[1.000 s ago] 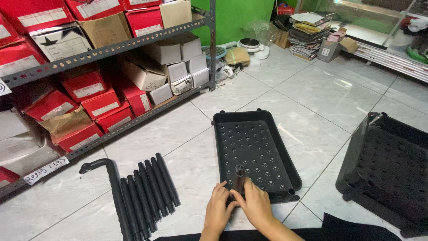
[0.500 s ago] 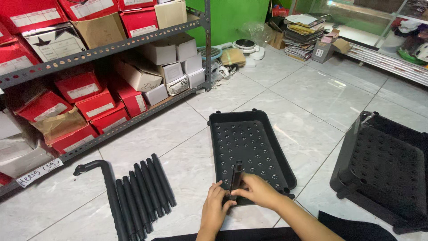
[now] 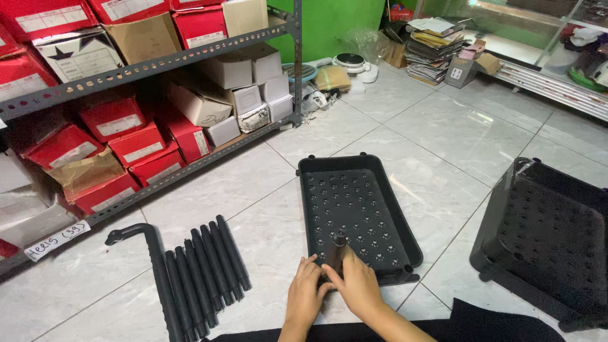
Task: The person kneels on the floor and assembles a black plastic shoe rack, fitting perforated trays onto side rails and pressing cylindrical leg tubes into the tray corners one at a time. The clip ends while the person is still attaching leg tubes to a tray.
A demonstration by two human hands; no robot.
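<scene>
STEP: seating short black tube (image 3: 336, 248) upright in near corner of perforated black tray (image 3: 354, 212) on floor | HANDS: left hand (image 3: 306, 292) and right hand (image 3: 359, 285) closed around tube base | NEXT: likely needs a firm, straight downward push | SPARE: tube bundle (image 3: 202, 272) lies left.

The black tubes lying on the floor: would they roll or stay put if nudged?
The tubes look round and smooth, so on the glossy tiles they would probably roll sideways. They look rigid, likely light plastic. Lying packed side by side, touching, may slow them.
</scene>
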